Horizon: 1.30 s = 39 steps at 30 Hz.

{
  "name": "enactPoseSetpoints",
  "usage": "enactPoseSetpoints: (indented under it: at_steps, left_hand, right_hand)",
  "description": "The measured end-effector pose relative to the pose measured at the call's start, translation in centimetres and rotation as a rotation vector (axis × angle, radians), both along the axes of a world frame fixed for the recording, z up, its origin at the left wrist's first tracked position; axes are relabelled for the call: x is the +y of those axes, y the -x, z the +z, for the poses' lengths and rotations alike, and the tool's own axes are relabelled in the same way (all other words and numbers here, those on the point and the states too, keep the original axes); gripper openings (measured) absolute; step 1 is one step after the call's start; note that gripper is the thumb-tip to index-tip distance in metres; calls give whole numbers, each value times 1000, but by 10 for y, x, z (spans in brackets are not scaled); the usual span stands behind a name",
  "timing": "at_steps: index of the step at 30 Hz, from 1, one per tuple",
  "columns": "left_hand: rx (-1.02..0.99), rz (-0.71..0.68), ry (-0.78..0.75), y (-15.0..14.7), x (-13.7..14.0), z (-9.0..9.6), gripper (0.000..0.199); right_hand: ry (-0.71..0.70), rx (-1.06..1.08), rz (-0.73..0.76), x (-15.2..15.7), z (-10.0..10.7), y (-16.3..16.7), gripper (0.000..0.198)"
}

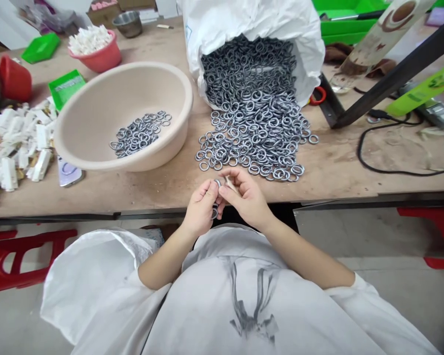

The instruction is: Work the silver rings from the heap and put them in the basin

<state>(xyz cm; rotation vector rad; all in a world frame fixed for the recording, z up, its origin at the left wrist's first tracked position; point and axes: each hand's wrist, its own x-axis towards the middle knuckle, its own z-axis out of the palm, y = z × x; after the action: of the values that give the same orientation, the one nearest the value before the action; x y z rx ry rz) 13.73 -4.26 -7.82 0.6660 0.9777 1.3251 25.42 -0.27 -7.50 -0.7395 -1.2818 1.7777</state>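
My left hand (201, 207) is closed on metal rings (217, 183), one at the fingertips and another lower by the palm. Close beside it, my right hand (246, 197) pinches a small pale, pointed tool (230, 185) near the rings; its exact kind is unclear. Just beyond my hands, a heap of grey metal rings (257, 133) spills onto the table from a white sack (251, 19) lying on its side. A beige basin (77, 121) to the left holds a smaller pile of rings (140, 134).
White plastic pieces (15, 143) lie in a pile at the far left, near a phone (70, 172). A red bowl (109, 58) of white parts stands behind the basin. At the right are a dark metal bar (392, 74) and a black cable (362, 158). Red stools (25, 266) flank me.
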Motion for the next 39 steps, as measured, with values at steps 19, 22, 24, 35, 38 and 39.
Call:
enactPoseSetpoints:
  at_steps: [19,22,24,35,38,39]
  left_hand:
    - [-115,-185,70,4,-9,12,40]
    - [-109,-326,50,5,-15,12,42]
    - [-111,-378,47,6,-18,12,43]
    - [27,109,112,52,-13,8,30]
    - [0,157,143,57,-10,6,27]
    - [-1,171,147,56,-9,5,29]
  right_hand:
    - [-828,-593,-45,2,3,-34,49]
    - [-701,-685,-127,18,-7,-36,52]
    - [-630,-797,-201,30,-10,-35,51]
    - [-961,-1356,125,56,8,50,34]
    - [-928,-1277,77,59,4,48,31]
    - [-878,-1206,58,57,3,42,27]
